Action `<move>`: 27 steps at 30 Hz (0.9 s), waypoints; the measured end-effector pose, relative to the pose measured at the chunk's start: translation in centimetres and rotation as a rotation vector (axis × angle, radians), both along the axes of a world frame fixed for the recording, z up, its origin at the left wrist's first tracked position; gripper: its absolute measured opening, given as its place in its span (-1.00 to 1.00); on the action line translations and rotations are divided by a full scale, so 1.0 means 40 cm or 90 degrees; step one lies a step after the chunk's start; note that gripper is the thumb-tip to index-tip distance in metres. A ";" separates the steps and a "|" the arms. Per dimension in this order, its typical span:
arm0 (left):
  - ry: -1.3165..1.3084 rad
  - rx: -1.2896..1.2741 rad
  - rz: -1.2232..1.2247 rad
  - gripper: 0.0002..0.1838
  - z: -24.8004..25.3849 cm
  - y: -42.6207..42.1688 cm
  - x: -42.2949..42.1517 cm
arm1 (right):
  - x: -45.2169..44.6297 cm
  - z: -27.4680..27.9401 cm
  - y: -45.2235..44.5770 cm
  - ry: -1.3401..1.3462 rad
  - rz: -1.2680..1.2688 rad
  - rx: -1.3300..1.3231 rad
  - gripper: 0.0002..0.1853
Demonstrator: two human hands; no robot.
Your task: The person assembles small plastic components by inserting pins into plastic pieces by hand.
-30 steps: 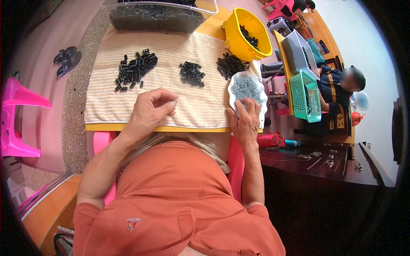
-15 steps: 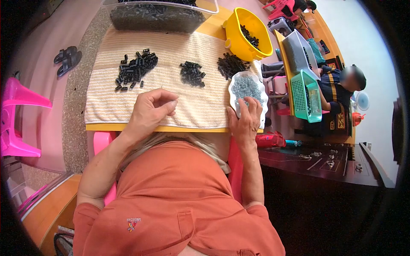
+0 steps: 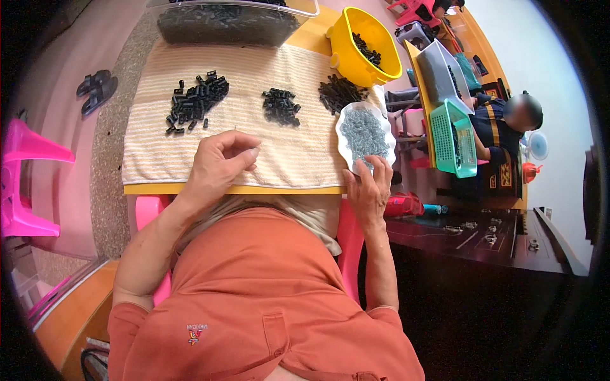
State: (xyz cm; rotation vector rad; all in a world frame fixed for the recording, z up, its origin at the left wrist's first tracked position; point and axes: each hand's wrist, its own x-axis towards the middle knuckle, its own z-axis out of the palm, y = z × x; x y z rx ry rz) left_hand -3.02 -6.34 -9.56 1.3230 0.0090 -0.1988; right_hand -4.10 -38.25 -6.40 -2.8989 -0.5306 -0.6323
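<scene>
A white wavy-edged dish point(image 3: 342, 154) holds many small silvery-grey coiled pieces point(image 3: 365, 130), probably springs. My right hand point(image 3: 370, 190) is at its near edge, fingertips over the pieces and thumb apart at the rim. My left hand point(image 3: 219, 164) hovers above the striped towel point(image 3: 298, 162), its fingers curled and the thumb close to the index finger; whatever they hold is hidden. Beyond it lies a pile of short black plastic parts point(image 3: 197, 101). A smaller black pile point(image 3: 281, 106) sits mid-towel, and longer black pieces point(image 3: 342, 95) lie behind the dish.
A clear bin point(image 3: 229, 28) of black parts and a yellow tub point(image 3: 346, 47) stand at the back of the table. Rightward, a person point(image 3: 499, 127) sits by a green basket point(image 3: 452, 143). Pink stools point(image 3: 28, 181) and black sandals point(image 3: 97, 92) are on the left.
My right hand has drawn back slightly toward the dish's near edge, its thumb closer to the fingers. My left hand is nearly unmoved. The whole view has shifted a little.
</scene>
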 end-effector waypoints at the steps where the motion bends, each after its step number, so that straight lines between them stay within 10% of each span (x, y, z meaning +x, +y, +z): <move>1: -0.001 0.002 0.002 -0.80 0.000 -0.001 0.000 | -0.001 -0.002 -0.001 0.001 0.002 0.004 -0.72; 27: 0.003 -0.012 0.006 -0.81 -0.008 -0.003 0.000 | 0.013 -0.046 -0.014 -0.082 0.051 0.075 -0.78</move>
